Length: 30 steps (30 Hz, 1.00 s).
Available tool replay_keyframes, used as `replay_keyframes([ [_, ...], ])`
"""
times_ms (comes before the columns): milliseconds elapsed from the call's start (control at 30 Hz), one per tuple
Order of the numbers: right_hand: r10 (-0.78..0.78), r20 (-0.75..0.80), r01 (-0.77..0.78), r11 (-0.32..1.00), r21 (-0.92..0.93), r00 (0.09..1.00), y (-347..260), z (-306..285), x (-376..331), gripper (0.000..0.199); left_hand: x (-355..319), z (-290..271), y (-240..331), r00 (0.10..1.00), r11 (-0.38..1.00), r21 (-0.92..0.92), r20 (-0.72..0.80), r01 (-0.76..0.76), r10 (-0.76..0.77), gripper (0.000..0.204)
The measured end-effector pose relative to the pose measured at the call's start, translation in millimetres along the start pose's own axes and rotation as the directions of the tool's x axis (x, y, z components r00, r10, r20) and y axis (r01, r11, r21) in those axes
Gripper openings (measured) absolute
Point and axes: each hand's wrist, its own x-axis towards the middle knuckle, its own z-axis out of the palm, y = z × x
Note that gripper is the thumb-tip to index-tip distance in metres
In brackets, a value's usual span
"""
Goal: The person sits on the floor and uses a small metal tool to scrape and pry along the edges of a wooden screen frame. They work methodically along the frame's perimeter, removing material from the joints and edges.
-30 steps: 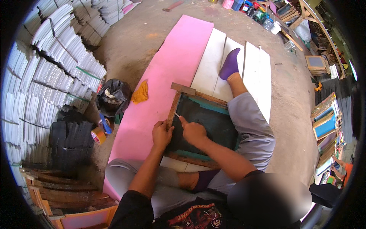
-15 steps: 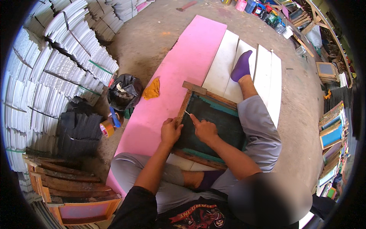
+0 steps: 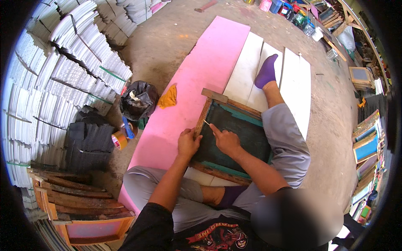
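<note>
A wooden-framed printing screen with dark mesh and green-blue borders lies tilted between my legs. My left hand is closed on the frame's left rail, thumb on top and the other fingers partly hidden. Between the fingers of my right hand is a thin white stick. Its tip meets the mesh's left side, close to the inner edge of the rail. My right index finger stretches along the stick, and the other fingers are curled. A short wooden block rests across the frame's far left corner.
Beneath the screen are a pink board and white panels. On the left stand a yellow cloth, a black bag, tape rolls and white stacked sheets. More frames lean at right; my purple-socked foot is ahead.
</note>
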Motion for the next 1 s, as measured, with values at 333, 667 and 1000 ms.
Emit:
replay_keyframes([
  [333, -0.055, -0.076, 0.091, 0.778, 0.622, 0.996, 25.2, 35.2, 39.3, 0.042, 2.5, -0.4, -1.9, 0.999, 0.998, -0.058, 0.017, -0.036, 0.037, 0.047],
  [667, 0.030, -0.094, -0.009, 0.976, 0.217, 0.995, 20.9, -0.8, -5.6, 0.041, 0.1, 0.5, 5.9, 0.999, 0.999, 0.007, -0.018, -0.039, 0.039, 0.047],
  [1000, 0.076, -0.019, -0.075, 0.996, 0.056, 0.997, -1.8, -14.1, -2.6, 0.040, 2.0, -4.5, 8.0, 0.999, 0.999, -0.041, 0.017, -0.026, 0.027, 0.043],
])
